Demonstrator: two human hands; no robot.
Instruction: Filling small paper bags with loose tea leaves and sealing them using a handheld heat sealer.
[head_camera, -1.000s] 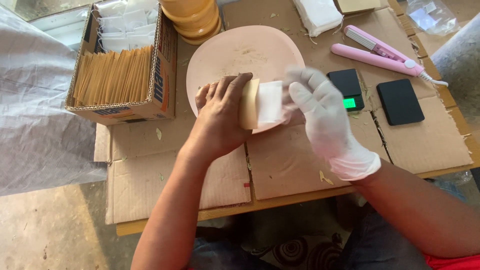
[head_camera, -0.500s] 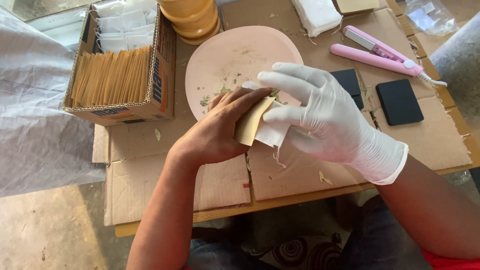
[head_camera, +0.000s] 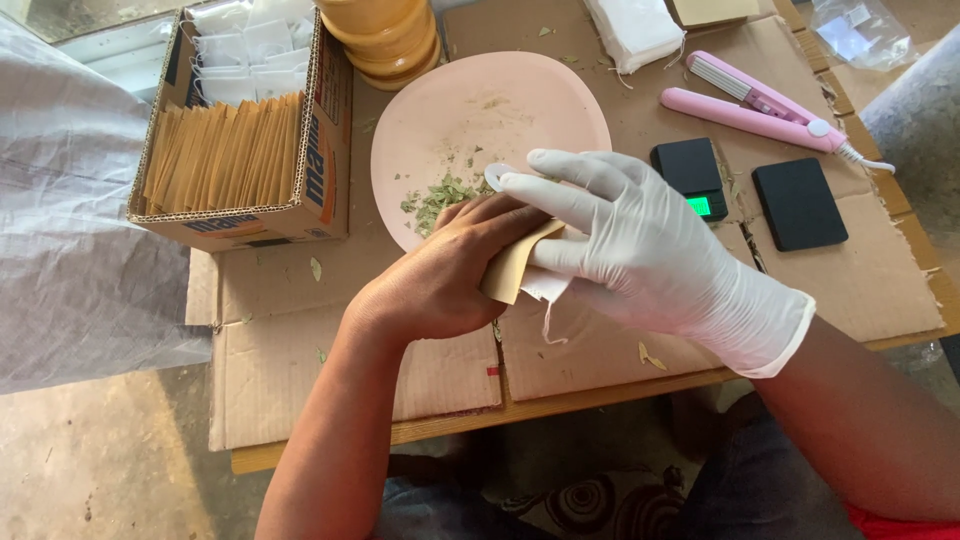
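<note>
A small tan paper packet (head_camera: 512, 265) with a white bag (head_camera: 547, 285) tucked against it sits pinched between both hands, just off the pink plate (head_camera: 520, 95) at its 6 o'clock edge. The bare left hand (head_camera: 440, 280) grips it from below; the gloved right hand (head_camera: 640, 250) closes over it, though the white disc (head_camera: 497, 176) at its fingertip is hard to identify. Dried leaf bits (head_camera: 440, 195) lie on the plate. At 3 o'clock sits a black scale (head_camera: 690, 172).

Cardboard-covered table (head_camera: 600, 355) with pink plate (head_camera: 520, 95)
</note>
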